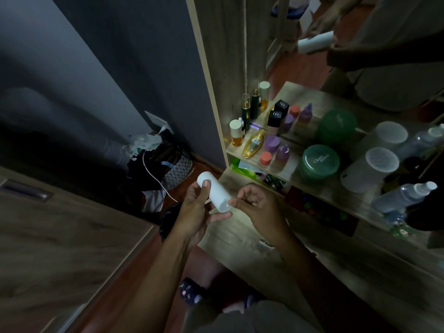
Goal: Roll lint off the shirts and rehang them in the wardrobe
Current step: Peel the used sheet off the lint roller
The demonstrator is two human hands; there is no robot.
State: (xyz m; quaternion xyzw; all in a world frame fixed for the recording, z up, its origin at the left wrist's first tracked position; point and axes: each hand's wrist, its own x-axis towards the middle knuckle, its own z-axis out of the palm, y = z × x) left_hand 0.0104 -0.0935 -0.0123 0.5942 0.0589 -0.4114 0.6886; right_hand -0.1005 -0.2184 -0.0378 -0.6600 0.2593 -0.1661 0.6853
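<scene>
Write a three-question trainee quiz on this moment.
1. True or false: the left hand has its grip round the white cylinder.
2. The right hand meets the cylinder at: A) the end nearer the person B) the far end C) its middle.
3. What colour is the jar with white lettering on its lid?
Key: 1 true; 2 A; 3 green.
</scene>
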